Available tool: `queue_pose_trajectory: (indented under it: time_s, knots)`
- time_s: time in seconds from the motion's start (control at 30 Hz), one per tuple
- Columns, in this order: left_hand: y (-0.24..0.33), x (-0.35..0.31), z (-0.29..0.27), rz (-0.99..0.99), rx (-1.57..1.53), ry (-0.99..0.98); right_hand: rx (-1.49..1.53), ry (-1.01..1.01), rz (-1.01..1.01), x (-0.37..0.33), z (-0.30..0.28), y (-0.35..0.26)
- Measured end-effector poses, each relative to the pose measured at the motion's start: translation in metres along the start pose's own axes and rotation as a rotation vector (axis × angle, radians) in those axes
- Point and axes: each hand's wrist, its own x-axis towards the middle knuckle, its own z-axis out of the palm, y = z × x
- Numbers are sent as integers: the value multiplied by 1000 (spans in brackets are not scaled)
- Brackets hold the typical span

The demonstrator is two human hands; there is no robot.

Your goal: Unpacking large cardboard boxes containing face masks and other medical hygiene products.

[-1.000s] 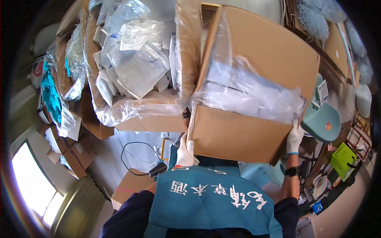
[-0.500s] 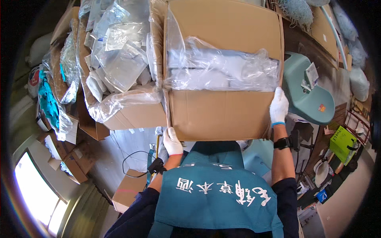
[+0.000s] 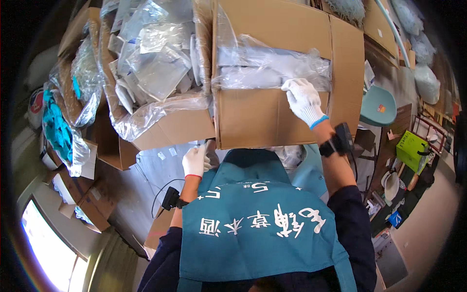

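A large brown cardboard box (image 3: 262, 117) stands in front of me, with clear plastic film (image 3: 272, 73) and pale contents showing between its far and near flaps. My right hand (image 3: 306, 102), in a white glove with a blue cuff, has curled fingers at the upper edge of the near flap, beside the film. A side flap (image 3: 346, 73) lies to its right. Below the box's near left corner is my left hand (image 3: 195, 162), in a white glove with a red cuff. Its fingers are curled near a small dark item; what they hold is unclear.
To the left stands an open box (image 3: 175, 121) lined with plastic and full of clear packets. Beyond it are a plastic bag with teal material (image 3: 57, 124) and more cartons. A green plastic chair (image 3: 379, 107) is at the right, near a bright green box (image 3: 411, 150).
My right hand has moved left from the box's right edge to the near flap. My left hand has left the near corner, and a right side flap now shows.
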Motion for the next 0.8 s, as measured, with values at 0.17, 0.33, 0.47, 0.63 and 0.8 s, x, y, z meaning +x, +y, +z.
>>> queue_pose_trajectory:
  time_s: [0.17, 0.33, 0.47, 0.63, 0.8]
  knots:
    - [11, -19, -8, 299, -136, 43, -278, -138, 14, 6, -2, -21]
    - [45, -29, -9, 647, -233, 75, -207, -152, -64, -4, -73, -107]
    - [56, -42, 3, 1007, 189, -78, -140, -538, 172, -97, -89, -157]
    - [4, -47, 42, 1120, 872, -272, 89, -520, 718, -185, -52, -181]
    - [3, -45, 65, 1026, 1024, -144, 362, -67, 1041, -208, -21, -182]
